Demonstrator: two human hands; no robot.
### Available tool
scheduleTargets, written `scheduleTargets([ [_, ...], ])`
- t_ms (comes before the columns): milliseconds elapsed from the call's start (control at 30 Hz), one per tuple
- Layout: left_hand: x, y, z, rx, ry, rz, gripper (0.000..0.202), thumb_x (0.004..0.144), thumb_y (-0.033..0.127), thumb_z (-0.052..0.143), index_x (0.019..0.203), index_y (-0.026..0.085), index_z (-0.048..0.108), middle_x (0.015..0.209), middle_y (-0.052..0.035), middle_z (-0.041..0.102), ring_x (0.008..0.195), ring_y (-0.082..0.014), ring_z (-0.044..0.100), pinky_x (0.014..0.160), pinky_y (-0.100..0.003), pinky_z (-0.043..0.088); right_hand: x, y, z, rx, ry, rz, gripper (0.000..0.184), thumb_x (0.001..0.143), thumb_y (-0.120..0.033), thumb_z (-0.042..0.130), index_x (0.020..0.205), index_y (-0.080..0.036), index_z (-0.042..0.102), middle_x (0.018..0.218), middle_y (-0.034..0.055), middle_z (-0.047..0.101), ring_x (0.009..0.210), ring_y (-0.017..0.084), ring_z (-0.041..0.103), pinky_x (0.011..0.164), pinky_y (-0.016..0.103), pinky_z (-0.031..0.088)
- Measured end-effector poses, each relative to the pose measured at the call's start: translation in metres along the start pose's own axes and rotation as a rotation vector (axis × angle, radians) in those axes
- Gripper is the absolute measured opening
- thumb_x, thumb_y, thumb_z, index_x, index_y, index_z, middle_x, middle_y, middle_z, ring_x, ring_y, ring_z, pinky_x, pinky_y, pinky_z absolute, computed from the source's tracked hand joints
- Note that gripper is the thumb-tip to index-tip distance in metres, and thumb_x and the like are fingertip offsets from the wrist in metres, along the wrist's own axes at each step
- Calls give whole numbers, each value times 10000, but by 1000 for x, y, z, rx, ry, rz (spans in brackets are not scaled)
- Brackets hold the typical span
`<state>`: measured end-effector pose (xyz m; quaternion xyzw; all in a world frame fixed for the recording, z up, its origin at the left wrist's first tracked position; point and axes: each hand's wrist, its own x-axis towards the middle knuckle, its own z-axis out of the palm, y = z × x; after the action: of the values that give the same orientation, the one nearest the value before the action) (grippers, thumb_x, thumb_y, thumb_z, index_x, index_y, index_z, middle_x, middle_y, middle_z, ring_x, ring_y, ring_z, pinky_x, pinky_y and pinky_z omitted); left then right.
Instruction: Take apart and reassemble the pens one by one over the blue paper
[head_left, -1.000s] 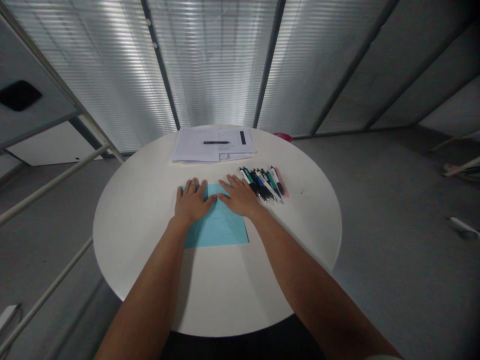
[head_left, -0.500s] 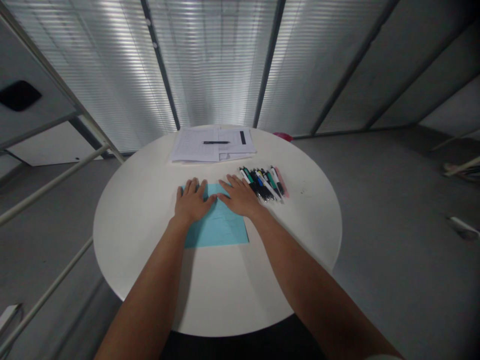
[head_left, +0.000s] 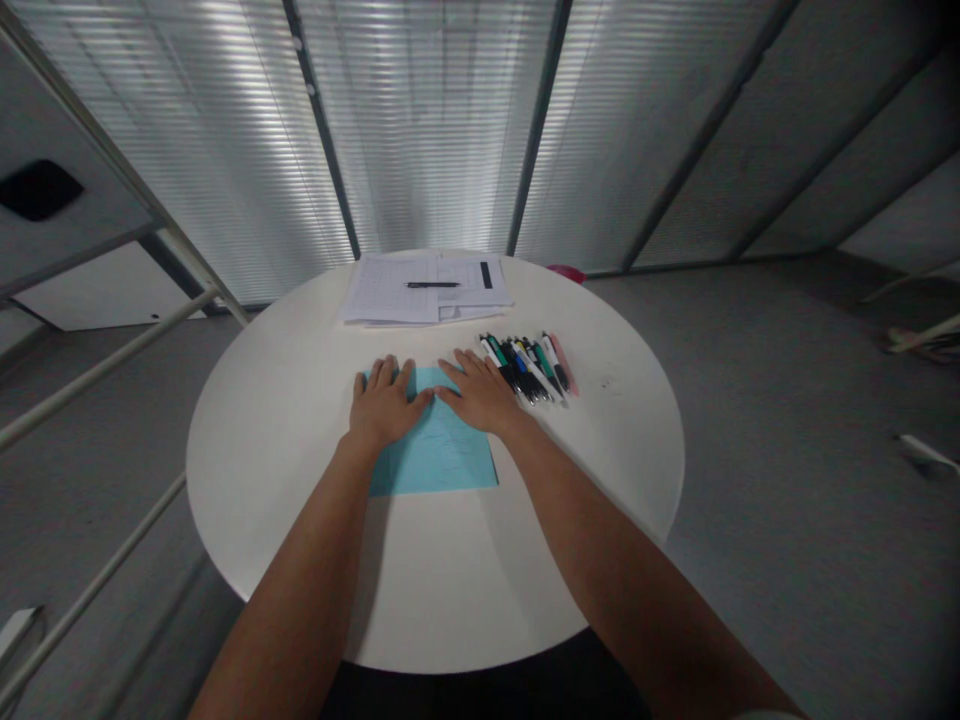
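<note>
A light blue sheet of paper or thin folder (head_left: 435,455) lies flat on the white round table (head_left: 262,450), with faint lines on its surface. Over its upper left part rests my left hand (head_left: 381,405), palm down with the fingers spread. My right hand (head_left: 480,395) lies palm down over the upper right part, fingers stretched out, and the two thumbs nearly meet. Several pens (head_left: 529,368) in black, green, blue and white lie in a cluster just right of my right hand. The hands hide the sheet's upper corners.
Toward the far side of the table is a stack of printed papers (head_left: 394,295) with a black pen (head_left: 433,285) on top. A pale metal rail (head_left: 112,365) runs along the left. Behind the table hang window blinds (head_left: 427,130).
</note>
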<state>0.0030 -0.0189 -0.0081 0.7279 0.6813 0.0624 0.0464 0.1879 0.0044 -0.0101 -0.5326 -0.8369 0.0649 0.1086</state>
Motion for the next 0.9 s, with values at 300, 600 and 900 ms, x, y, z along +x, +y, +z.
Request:
scheduleTargets([
  [300,0,-1,2,3,6,5,766,932,663,249,1563,231,301,1634,-143,236,1519,-321,167,1197,-565,137,3,1,-4,146,191,-17,475,991,-341,400,1431,-192,501,1472,88,519,1391,206,417,1180,391,281],
  [600,0,0,0,-12,-1,3,767,930,661,249,1559,227,306,1635,-145,235,1520,-319,164,1198,-564,132,-16,0,-21,-104,289,325,753,754,-250,601,1484,-215,416,1552,154,365,1473,385,222,1160,635,95],
  [900,-1,1,-2,-40,-3,5,767,926,656,254,1554,222,317,1631,-148,242,1519,-324,165,1197,-565,126,-20,15,-48,-38,119,450,813,790,-514,611,1520,-290,333,1604,155,247,1472,417,200,1128,663,187],
])
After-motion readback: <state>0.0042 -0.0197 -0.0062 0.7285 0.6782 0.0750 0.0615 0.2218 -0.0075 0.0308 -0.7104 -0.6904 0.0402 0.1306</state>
